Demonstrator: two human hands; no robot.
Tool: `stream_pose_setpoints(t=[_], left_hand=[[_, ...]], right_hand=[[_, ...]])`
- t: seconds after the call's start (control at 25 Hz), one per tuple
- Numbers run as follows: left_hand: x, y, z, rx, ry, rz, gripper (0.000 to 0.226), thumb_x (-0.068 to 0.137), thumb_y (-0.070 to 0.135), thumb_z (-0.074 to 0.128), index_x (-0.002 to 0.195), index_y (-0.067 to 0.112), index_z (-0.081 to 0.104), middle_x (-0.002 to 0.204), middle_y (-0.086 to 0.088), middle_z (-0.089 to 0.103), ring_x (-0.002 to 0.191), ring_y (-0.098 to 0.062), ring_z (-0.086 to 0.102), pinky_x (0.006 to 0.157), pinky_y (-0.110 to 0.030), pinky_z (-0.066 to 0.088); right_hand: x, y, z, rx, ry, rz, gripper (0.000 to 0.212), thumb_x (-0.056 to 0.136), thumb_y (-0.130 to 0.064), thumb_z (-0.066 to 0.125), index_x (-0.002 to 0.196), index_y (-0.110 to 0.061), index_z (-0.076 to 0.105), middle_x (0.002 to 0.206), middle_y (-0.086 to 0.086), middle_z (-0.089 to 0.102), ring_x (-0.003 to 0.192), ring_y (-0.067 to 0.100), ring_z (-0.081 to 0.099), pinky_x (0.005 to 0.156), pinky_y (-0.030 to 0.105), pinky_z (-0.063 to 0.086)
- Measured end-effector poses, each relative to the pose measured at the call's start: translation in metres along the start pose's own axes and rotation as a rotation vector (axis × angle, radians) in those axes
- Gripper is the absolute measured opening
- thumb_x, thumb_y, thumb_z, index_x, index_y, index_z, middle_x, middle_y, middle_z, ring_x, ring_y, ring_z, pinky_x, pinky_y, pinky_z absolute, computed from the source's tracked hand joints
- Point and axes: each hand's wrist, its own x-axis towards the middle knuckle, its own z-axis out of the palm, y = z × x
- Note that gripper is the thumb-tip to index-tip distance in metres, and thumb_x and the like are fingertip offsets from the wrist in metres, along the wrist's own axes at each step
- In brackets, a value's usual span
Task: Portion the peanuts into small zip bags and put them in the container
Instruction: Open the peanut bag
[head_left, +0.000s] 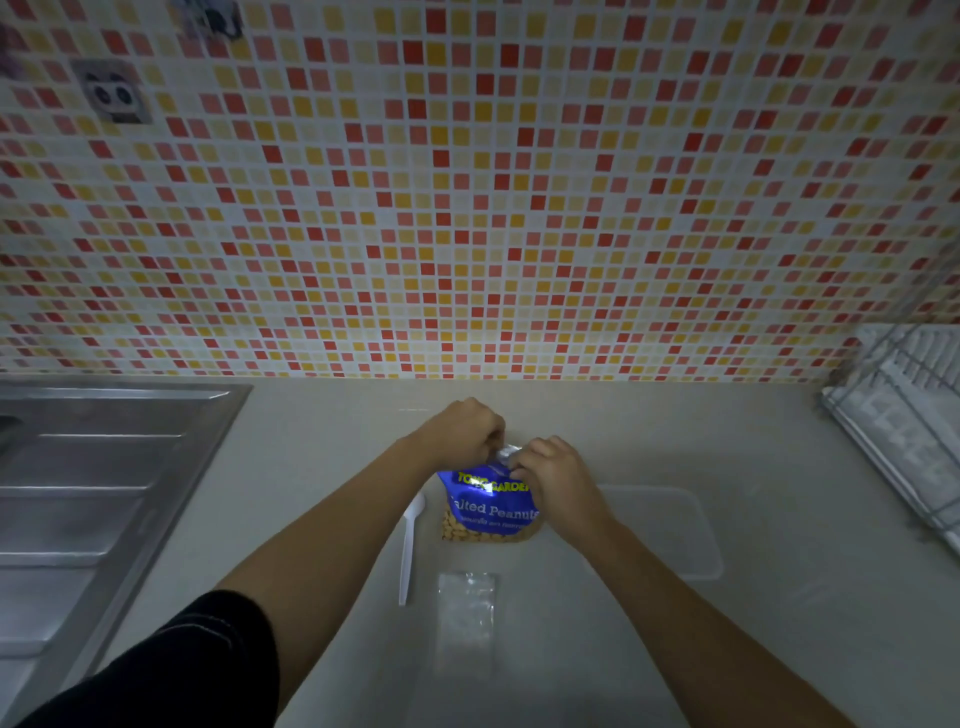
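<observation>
Both hands are pinching the top edge of the blue foil bag of salted peanuts (491, 512): the left hand (462, 431) is gripping it from the far left side with its fingers curled tight, and the right hand (550, 470) is clamping the near right side, its fingertips closed on the silvery seam between them. The bag is standing upright on the pale beige countertop (779, 649), roughly at the middle of the view, and peanuts are showing through the clear window along its bottom (whether the seam is torn open cannot be told). A white plastic spoon (410, 545) is lying just left of the bag, its bowl pointing away from the person. A small clear plastic zip bag (466, 618) is lying flat on the counter nearer the person, apart from the peanut bag. A translucent rectangular plastic container (691, 525) is sitting to the right, partly behind the right forearm. A black sleeve (182, 665) is covering the left upper arm. A stainless steel sink drainboard (104, 493) is filling the left side, a white wire dish rack (904, 415) is sitting at the right edge, and a wall of red, orange and yellow mosaic tiles (467, 208) is rising behind the counter.
</observation>
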Motion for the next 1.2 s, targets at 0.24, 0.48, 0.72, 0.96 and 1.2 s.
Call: stream_pose_setpoints(t=[0.24, 0.48, 0.72, 0.96, 1.2], left_hand=[[0.007, -0.006, -0.012, 0.090, 0.094, 0.014, 0.022, 0.091, 0.016, 0.049, 0.101, 0.006, 0.066, 0.103, -0.014, 0.067, 0.095, -0.029, 0.059, 0.082, -0.034, 0.045], [-0.002, -0.003, -0.008, -0.078, 0.185, -0.043, 0.029, 0.091, 0.021, 0.052, 0.119, 0.013, 0.059, 0.127, -0.014, 0.057, 0.117, -0.031, 0.053, 0.097, -0.041, 0.045], [-0.027, 0.007, -0.013, -0.138, -0.161, -0.416, 0.029, 0.083, 0.024, 0.060, 0.105, 0.006, 0.064, 0.104, -0.015, 0.068, 0.096, -0.028, 0.064, 0.075, -0.031, 0.051], [-0.030, 0.009, -0.007, -0.341, -0.138, -0.497, 0.029, 0.075, 0.008, 0.064, 0.103, 0.000, 0.064, 0.099, -0.017, 0.071, 0.089, -0.026, 0.069, 0.081, -0.035, 0.058], [-0.041, 0.010, -0.005, -0.328, -0.034, -0.445, 0.041, 0.083, 0.022, 0.061, 0.121, 0.013, 0.049, 0.111, -0.014, 0.065, 0.099, -0.028, 0.062, 0.084, -0.037, 0.053]], right_hand=[[-0.013, -0.019, -0.027, 0.110, -0.177, -0.005, 0.022, 0.076, -0.034, 0.052, 0.074, -0.018, 0.066, 0.072, 0.003, 0.066, 0.071, 0.026, 0.061, 0.068, 0.029, 0.040], [-0.009, -0.023, -0.049, 0.378, -0.117, 0.162, 0.017, 0.077, -0.027, 0.058, 0.089, -0.017, 0.065, 0.090, -0.002, 0.057, 0.084, 0.009, 0.055, 0.079, 0.020, 0.042], [0.007, -0.015, -0.047, 0.273, -0.261, 0.458, 0.034, 0.075, -0.026, 0.062, 0.108, -0.017, 0.068, 0.114, 0.009, 0.066, 0.106, 0.027, 0.061, 0.088, 0.031, 0.047], [0.011, -0.026, -0.048, 0.381, -0.337, 0.524, 0.055, 0.074, -0.010, 0.064, 0.127, -0.010, 0.053, 0.129, 0.012, 0.057, 0.112, 0.026, 0.057, 0.086, 0.027, 0.046], [0.009, -0.026, -0.051, 0.367, -0.347, 0.516, 0.054, 0.080, -0.014, 0.060, 0.132, -0.009, 0.047, 0.137, 0.011, 0.051, 0.121, 0.025, 0.052, 0.095, 0.027, 0.042]])
